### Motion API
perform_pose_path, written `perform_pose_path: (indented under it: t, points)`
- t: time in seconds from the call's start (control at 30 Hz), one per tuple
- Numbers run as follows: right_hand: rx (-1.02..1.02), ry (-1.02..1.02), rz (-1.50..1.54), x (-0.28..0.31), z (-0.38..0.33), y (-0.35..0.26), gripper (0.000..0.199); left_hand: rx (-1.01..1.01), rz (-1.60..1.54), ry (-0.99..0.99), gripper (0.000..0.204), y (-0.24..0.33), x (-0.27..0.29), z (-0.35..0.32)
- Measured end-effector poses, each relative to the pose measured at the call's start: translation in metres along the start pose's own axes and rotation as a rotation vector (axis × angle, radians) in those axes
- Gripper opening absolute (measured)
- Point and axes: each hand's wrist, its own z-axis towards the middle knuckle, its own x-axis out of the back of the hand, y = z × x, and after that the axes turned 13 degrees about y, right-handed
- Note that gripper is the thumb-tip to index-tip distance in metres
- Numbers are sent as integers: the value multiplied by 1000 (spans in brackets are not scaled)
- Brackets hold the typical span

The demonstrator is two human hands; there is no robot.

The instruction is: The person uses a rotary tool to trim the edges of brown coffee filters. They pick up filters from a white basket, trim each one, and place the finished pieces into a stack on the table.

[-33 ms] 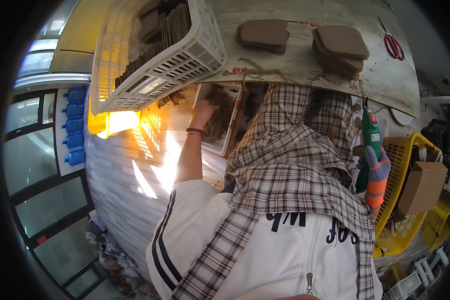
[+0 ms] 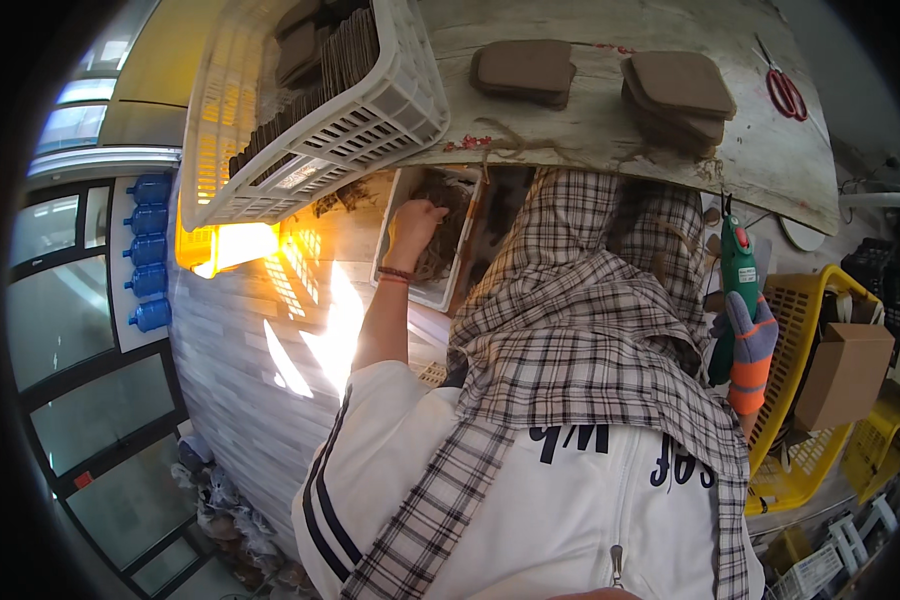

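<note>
My bare left hand [image 2: 417, 228], with a dark red bracelet at its wrist, is closed above a white box [image 2: 383, 212] at the left of my lap. Brown, stringy scraps [image 2: 450, 213] lie in that box. Whatever the curled fingers pinch, if anything, is too small to make out. At the right, my right hand [image 2: 750, 335] wears a grey and orange glove and grips green electric shears [image 2: 739, 262] with a red button. Their dark, narrow tip points away from me, near the table's front edge.
On the worktable [image 2: 590, 120] lie two stacks of brown rounded pads, the left stack [image 2: 523, 70] and the right stack [image 2: 678, 85], plus red-handled scissors [image 2: 785, 95]. A white crate [image 2: 370, 125] of pads overhangs the table's left. Yellow baskets [image 2: 800, 330] and a cardboard box [image 2: 846, 375] stand right.
My left hand has drawn slightly back toward me and up from the scraps, its fingers curled. The electric shears have shifted slightly to the left in my right hand.
</note>
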Motion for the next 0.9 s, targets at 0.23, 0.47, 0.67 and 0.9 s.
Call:
perform_pose_path:
  t: [0.23,0.47,0.67,0.9]
  points:
    - [56,-67,-89,-11,12,0,33,-711,-589,371,18,272,71,-21]
    - [185,-7,-177,-23,0,10,38,-839,-93,390,55,341,3,82]
    - [160,21,-190,-15,-2,7,38,-701,-207,25,60,342,-9,98]
    - [199,-1,-95,-21,5,5,40,-785,-459,215,39,347,-1,80]
